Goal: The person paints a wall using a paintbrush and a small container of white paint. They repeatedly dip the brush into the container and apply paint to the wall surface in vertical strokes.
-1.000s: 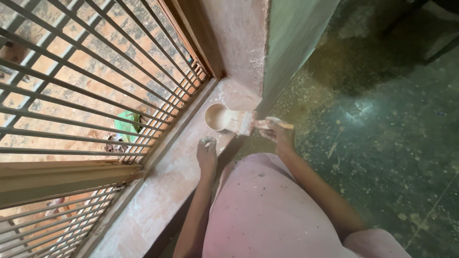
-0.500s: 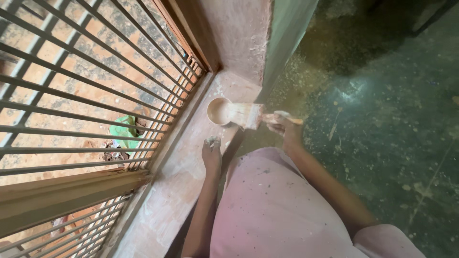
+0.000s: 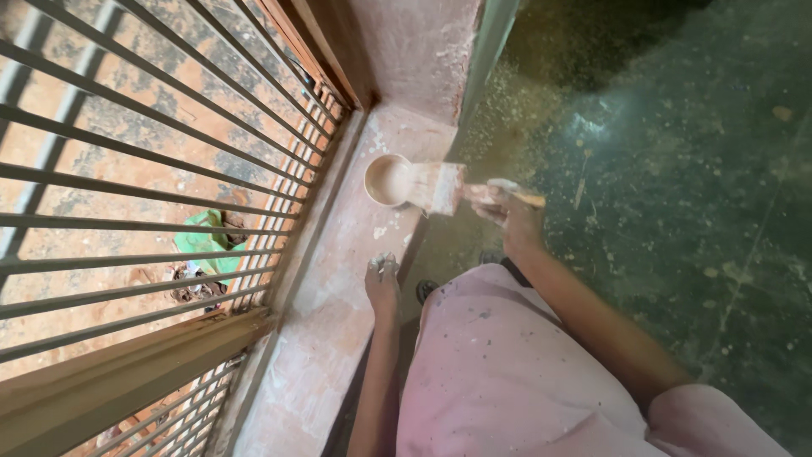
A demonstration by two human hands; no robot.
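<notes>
My right hand (image 3: pixel 510 213) grips the wooden handle of a wide paintbrush (image 3: pixel 440 188). Its pale, paint-loaded bristles reach over the rim of a small round bowl (image 3: pixel 386 179) of light paint on the window sill (image 3: pixel 326 338). My left hand (image 3: pixel 382 282) rests on the sill's front edge, fingers bent, holding nothing, a short way nearer me than the bowl. Both hands are speckled with paint. My pink, paint-spotted garment (image 3: pixel 507 372) fills the lower middle.
A metal window grille (image 3: pixel 169 169) with a wooden frame bar (image 3: pixel 127 381) runs along the sill's left. Outside lies reddish ground with a green scrap (image 3: pixel 207 245). A plastered wall corner (image 3: pixel 423 59) stands behind the bowl. Dark, dusty floor (image 3: pixel 677 169) spreads to the right.
The brush stays at the bowl, held by my right hand. My left hand stays on the sill edge. The view has shifted slightly.
</notes>
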